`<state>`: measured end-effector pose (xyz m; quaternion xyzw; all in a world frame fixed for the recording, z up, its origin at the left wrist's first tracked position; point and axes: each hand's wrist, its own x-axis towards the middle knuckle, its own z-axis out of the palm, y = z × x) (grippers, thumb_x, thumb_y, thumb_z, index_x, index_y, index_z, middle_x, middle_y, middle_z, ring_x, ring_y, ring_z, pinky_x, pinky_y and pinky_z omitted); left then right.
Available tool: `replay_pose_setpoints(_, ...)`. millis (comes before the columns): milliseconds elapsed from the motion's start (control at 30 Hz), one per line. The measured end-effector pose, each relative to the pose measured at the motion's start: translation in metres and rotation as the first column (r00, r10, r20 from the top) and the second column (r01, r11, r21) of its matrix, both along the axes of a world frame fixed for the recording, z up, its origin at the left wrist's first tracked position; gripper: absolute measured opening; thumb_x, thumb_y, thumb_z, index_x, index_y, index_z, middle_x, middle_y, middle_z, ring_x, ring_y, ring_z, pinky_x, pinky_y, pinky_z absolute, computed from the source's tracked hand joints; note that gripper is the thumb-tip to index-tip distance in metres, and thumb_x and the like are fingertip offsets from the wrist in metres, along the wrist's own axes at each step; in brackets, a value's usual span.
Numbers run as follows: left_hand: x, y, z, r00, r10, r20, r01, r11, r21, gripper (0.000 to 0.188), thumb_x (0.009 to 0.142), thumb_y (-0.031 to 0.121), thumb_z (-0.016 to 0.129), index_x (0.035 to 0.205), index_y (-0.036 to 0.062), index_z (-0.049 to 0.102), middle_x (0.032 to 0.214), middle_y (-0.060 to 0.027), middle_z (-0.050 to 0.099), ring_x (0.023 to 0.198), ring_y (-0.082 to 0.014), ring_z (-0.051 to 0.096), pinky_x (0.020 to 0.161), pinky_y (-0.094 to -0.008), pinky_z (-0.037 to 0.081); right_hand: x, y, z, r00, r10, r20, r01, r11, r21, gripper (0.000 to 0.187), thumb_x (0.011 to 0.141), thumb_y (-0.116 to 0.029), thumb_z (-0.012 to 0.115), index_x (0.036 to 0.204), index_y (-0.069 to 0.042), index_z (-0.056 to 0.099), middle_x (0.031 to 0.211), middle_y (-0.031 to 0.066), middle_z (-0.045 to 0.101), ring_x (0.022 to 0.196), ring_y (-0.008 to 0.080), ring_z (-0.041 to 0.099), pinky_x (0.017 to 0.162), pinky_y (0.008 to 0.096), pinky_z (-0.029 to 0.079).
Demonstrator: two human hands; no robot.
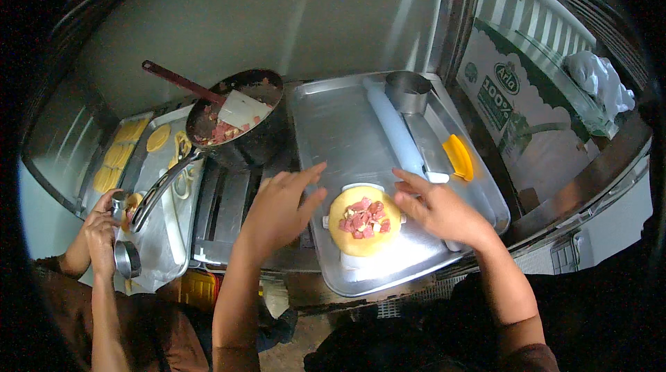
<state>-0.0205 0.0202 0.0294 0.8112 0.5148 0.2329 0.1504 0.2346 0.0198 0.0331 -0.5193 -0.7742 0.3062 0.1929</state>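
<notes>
Bare left hand (283, 207) and bare right hand (441, 210) holding fingers spread, flanking a round yellow dough disc (342, 239), diced pink filling (363, 219) topping it, white piece (356, 262) showing beneath, lying on silver metal tray's (331, 119) near part

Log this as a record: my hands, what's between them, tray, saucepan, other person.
Left hand: open, empty, left of the dough round
Right hand: open, empty, right of the dough
Between: dough round topped with diced pink filling
Tray: metal; also holds pale-blue rolling pin
Saucepan: similar mix, white-bladed spatula inside
Other person's hands: at far left
</notes>
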Motion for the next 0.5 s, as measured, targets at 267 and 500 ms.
replay_pose_setpoints(267,0.029,-0.095,0.008,0.968,0.220,-0.118,-0.209,0.973,0.097,0.067,0.069,0.043,0.069,0.117,0.0031,0.047,0.115,-0.0144,0.053,0.115,-0.0306,0.042,0.093,-0.0527,0.025,-0.036,0.057,-0.004,0.964,0.131,0.232,-0.117,0.990,-0.076,0.063,0.093,-0.051,0.028,0.110,0.002,0.057,0.108,0.0248,0.058,0.100,0.0361,0.056,0.090,0.0369,0.040)
replay_pose_setpoints(500,0.052,-0.097,-0.014,0.943,0.288,-0.165,-0.303,0.950,-0.074,0.084,0.064,0.040,0.073,0.130,0.0051,0.034,0.112,-0.0133,0.058,0.118,-0.0297,0.040,0.096,-0.0617,0.014,-0.049,0.066,-0.010,0.933,0.190,0.305,-0.149,0.977,-0.151,0.077,0.089,-0.061,0.024,0.104,0.007,0.058,0.105,0.0249,0.059,0.094,0.0387,0.057,0.087,0.0381,0.041)
